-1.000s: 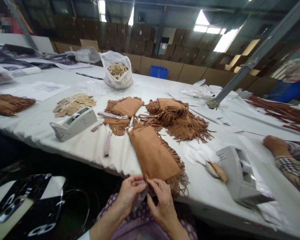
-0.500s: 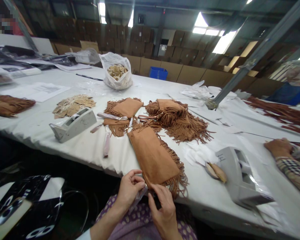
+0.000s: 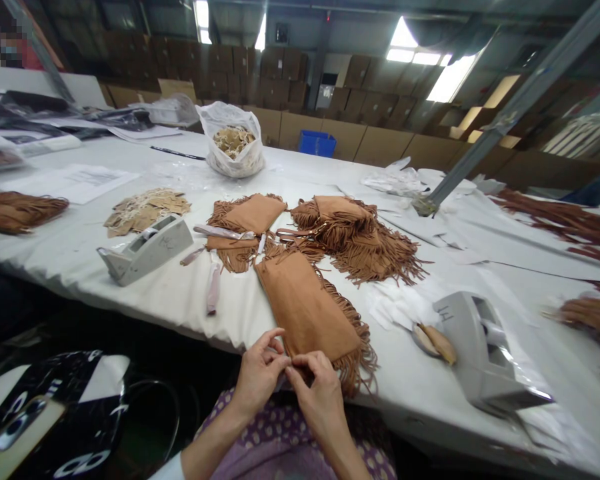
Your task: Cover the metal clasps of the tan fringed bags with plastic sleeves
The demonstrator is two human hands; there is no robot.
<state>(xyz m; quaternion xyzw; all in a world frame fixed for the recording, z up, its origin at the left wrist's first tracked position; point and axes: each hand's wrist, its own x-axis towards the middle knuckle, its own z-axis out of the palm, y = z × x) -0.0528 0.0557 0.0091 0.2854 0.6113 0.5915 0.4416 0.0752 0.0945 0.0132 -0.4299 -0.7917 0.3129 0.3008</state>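
A flat tan fringed pouch (image 3: 310, 307) lies at the table's front edge, its fringe to the right. At its near left corner my left hand (image 3: 261, 370) is closed in a pinch. A bit of clear plastic wrap (image 3: 281, 383) shows below those fingers. My right hand (image 3: 321, 387) is closed too, thumb and forefinger pinched at the same corner and almost touching the left fingertips. What exactly sits between the right fingertips is hidden. Beyond the pouch lie another fringed pouch (image 3: 256, 213) and wrapped strips, one a pale wrapped strap (image 3: 213, 290).
Grey tape dispensers stand left (image 3: 147, 252) and right (image 3: 487, 353). A heap of fringed pouches (image 3: 357, 237), a pile of tan tags (image 3: 147, 210) and a white plastic bag (image 3: 234, 150) lie farther back. A slanted metal post (image 3: 495, 133) rises at right. Blurred brown fringe (image 3: 593, 317) lies far right.
My right hand has moved up and left, bringing its fingertips against the left ones. The plastic is now mostly covered. Another person's hand and plaid sleeve have left the right side; brown fringe shows there.
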